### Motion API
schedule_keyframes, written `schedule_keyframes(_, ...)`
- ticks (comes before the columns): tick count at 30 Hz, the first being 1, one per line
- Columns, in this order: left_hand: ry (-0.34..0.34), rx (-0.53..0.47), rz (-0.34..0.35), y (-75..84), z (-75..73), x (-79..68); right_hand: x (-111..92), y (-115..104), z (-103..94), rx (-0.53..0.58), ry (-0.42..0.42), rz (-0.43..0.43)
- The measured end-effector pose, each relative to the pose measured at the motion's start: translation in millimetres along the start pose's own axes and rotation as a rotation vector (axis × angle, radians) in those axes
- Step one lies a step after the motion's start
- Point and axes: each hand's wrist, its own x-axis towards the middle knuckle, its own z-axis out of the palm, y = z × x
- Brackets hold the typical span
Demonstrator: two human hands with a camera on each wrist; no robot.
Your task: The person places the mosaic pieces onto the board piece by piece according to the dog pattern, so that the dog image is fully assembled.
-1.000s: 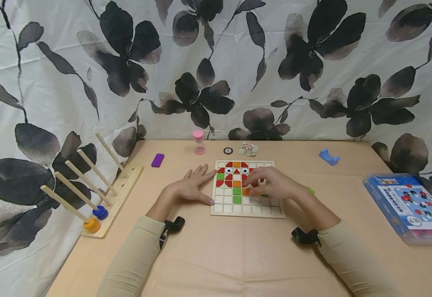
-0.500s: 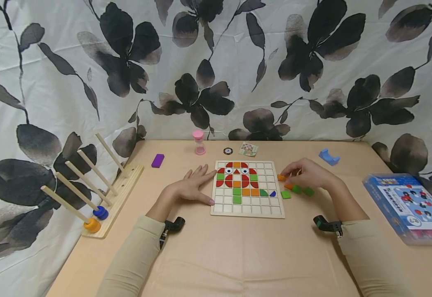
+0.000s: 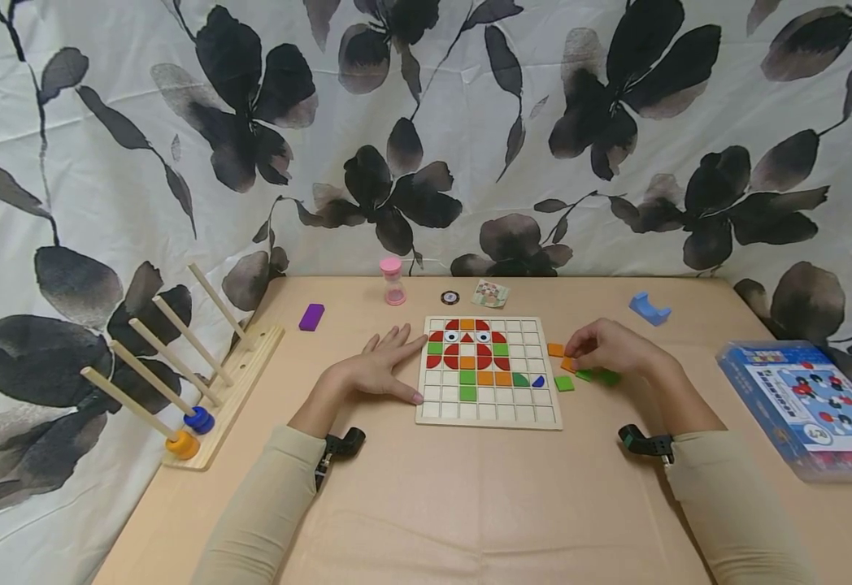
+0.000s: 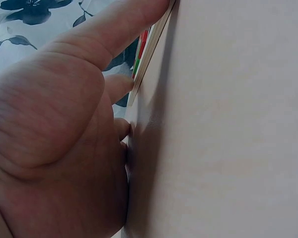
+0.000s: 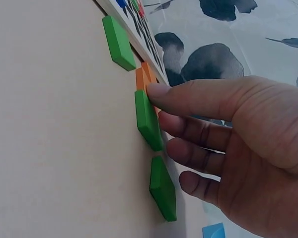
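Observation:
My left hand (image 3: 371,372) lies spread on the table, its thumb and a finger touching the left edge of a white gridded board (image 3: 514,415). Red, orange, green and eye-patterned tiles form a figure on the board. Beside the board's right edge, my right hand (image 3: 612,349) pinches an orange tile (image 3: 567,365) between thumb and index finger, close to the table. A second orange tile (image 3: 555,350) lies against the board. Around the hand are green tiles (image 3: 563,383); in the right wrist view one green tile (image 5: 148,120) partly covers the pinched piece.
At left stands a wooden peg rack (image 3: 232,390) with orange and blue rings. A purple block (image 3: 311,316), pink sand timer (image 3: 393,282), black disc (image 3: 450,297) and picture card (image 3: 490,293) sit behind the board. A blue piece (image 3: 649,309) and boxed set (image 3: 810,406) are at right.
My right hand has moved from over the board to the loose tiles at its right, uncovering orange, green and blue pieces on the board. The left hand has stayed put.

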Motion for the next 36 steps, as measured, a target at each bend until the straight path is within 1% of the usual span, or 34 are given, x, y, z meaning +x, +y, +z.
schedule_keyframes(2, -0.002, -0.006, -0.003, 0.1, 0.1, -0.2, 0.6, -1.5, 0.8, -0.008, -0.012, -0.009)
schedule_keyframes(8, -0.003, -0.008, -0.007, 0.4, 0.7, -0.5, 2.1, -3.8, 3.8, 0.002, -0.053, 0.004)
schedule_keyframes(11, -0.004, -0.011, -0.008, 0.6, 0.6, -0.7, 1.7, -6.0, 4.4, -0.005, -0.056, 0.010)
schedule_keyframes(17, -0.003, -0.001, -0.005, 0.2, 0.0, 0.0, 1.3, -9.4, 5.0, -0.023, -0.040, 0.005)
schedule_keyframes(20, -0.006, -0.005, -0.004, 0.2, 0.0, 0.2, 2.4, -9.6, 5.8, -0.007, -0.037, -0.022)
schedule_keyframes(22, -0.008, -0.009, -0.002, 0.0, 0.3, 0.4, 2.8, -10.4, 5.8, 0.021, -0.018, -0.028)
schedule_keyframes(24, -0.009, -0.008, -0.003, 0.4, 0.0, 0.0, 2.6, -12.7, 5.3, 0.042, 0.024, -0.036)
schedule_keyframes(28, -0.008, -0.001, -0.003, 0.8, -0.3, -0.5, 3.5, -25.8, 6.5, 0.068, 0.131, -0.075)
schedule_keyframes(30, -0.008, -0.001, -0.004, 1.2, -0.5, -0.9, 5.3, -37.8, 10.5, 0.087, 0.150, -0.117)
schedule_keyframes(32, -0.005, -0.003, -0.002, 1.5, -0.7, -1.1, 8.3, -51.6, 17.6, 0.107, 0.136, -0.154)
schedule_keyframes(35, -0.006, -0.007, 0.003, 2.0, -0.9, -1.0, 13.9, -71.6, 32.0, 0.145, 0.082, -0.199)
schedule_keyframes(36, -0.006, -0.007, 0.004, 2.0, -1.0, -0.8, 16.0, -77.1, 37.6, 0.142, 0.068, -0.214)
